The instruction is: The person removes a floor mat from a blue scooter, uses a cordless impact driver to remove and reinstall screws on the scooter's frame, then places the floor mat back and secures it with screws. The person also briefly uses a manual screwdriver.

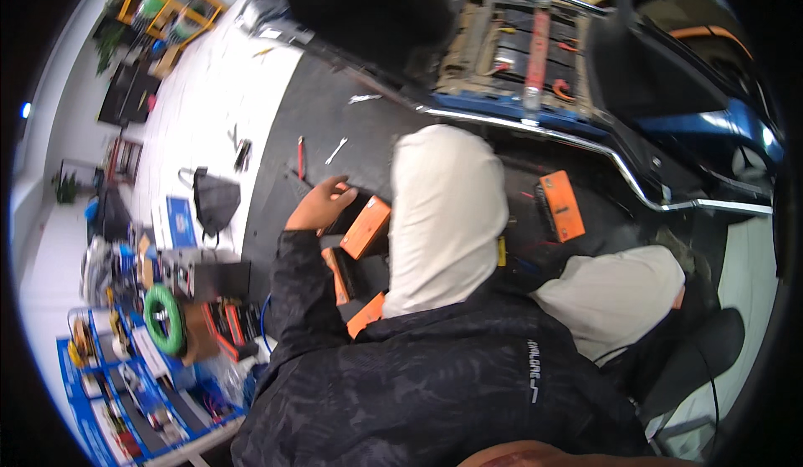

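My left hand (320,205) reaches over a dark mat, just beside an orange-and-black battery (365,228). Its fingers look apart and slightly bent, and I see nothing held in them. Whether it touches the dark block beneath it, I cannot tell. Closer to my body stand another orange-and-black battery (335,275) and an orange-topped one (366,315), partly hidden by my leg. A separate battery (561,207) lies between my knees and the vehicle. Beyond the hand are a red-handled tool (301,157) and a small wrench (336,151). My right hand does not show.
A blue vehicle (728,141) with an open battery compartment (514,53) stands ahead, its chrome rail (619,161) running close to my knees. Another wrench (365,98) lies by it. Leftward are a black bag (215,202), a green ring (164,320) and a blue parts rack (104,446).
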### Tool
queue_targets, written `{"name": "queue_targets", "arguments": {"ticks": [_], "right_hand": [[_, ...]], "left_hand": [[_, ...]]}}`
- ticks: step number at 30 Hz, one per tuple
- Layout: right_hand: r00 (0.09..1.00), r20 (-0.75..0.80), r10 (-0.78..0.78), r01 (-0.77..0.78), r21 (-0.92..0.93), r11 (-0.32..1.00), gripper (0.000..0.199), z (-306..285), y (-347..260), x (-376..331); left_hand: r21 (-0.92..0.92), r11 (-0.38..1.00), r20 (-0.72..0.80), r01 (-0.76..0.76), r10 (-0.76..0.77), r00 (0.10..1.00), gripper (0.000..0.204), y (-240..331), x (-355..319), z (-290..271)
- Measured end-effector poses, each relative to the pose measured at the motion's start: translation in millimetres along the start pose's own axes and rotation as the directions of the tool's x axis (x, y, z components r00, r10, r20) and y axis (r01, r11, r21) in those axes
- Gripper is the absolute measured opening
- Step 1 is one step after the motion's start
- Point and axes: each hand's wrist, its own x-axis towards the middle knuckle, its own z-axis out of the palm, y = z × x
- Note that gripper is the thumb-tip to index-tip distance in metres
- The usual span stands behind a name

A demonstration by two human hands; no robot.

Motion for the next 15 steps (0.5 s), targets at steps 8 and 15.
{"name": "queue_targets", "arguments": {"ticks": [8, 15], "right_hand": [[0.578, 0.759, -0.300, 0.355, 0.098, 0.930, 0.047, 192, -198, 0], [0.174, 0.959, -0.224, 0.445, 0.126, 0.887, 0.046, 330, -310, -20]], "left_hand": [[0.170, 0.918, -0.167, 0.357, -0.331, 0.929, 0.065, -138, 37, 46], [0.010, 0.807, -0.459, 0.590, -0.521, 0.720, 0.057, -257, 69, 63]]}}
